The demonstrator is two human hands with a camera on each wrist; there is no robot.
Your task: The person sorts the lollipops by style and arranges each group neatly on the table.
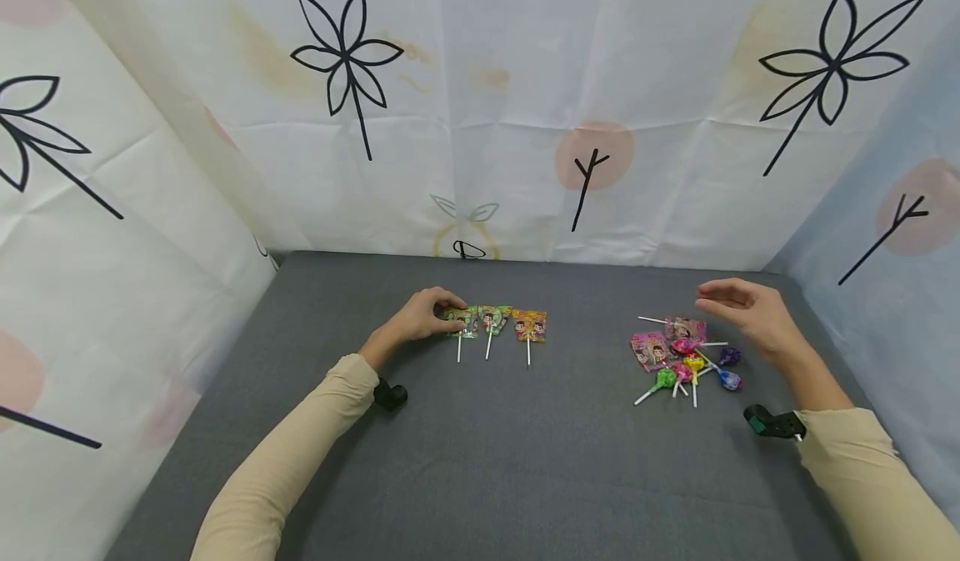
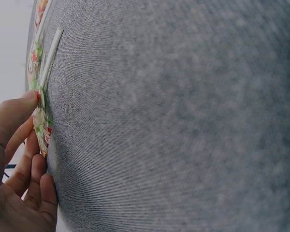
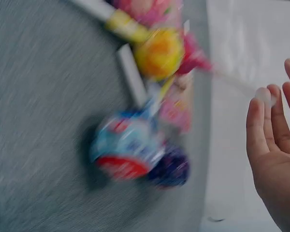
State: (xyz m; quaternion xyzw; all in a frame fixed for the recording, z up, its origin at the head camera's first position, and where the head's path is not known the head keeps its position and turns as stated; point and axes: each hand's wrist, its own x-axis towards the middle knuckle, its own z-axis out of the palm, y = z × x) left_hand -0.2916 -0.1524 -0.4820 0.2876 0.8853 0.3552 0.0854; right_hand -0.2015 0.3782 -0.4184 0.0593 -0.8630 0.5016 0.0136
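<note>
My left hand (image 1: 420,315) pinches a green-wrapped flat lollipop (image 1: 463,321) at the left end of a short row; its white stick points toward me. In the left wrist view, the thumb and fingertips are on the wrapper (image 2: 42,128). Beside it lie another green-wrapped lollipop (image 1: 494,319) and an orange-wrapped one (image 1: 530,325). My right hand (image 1: 753,315) hovers over the far right side of a lollipop pile, fingers loosely bent and holding nothing. Nearest it are a pink flat packet (image 1: 686,328) and a dark purple ball lollipop (image 1: 729,356).
Also in the pile are another pink packet (image 1: 651,351) and green (image 1: 664,378), yellow (image 1: 693,363) and blue (image 1: 729,380) ball lollipops with crossing sticks. They lie on a grey cloth-covered table (image 1: 480,461). White patterned curtains (image 1: 510,86) hang behind and at both sides.
</note>
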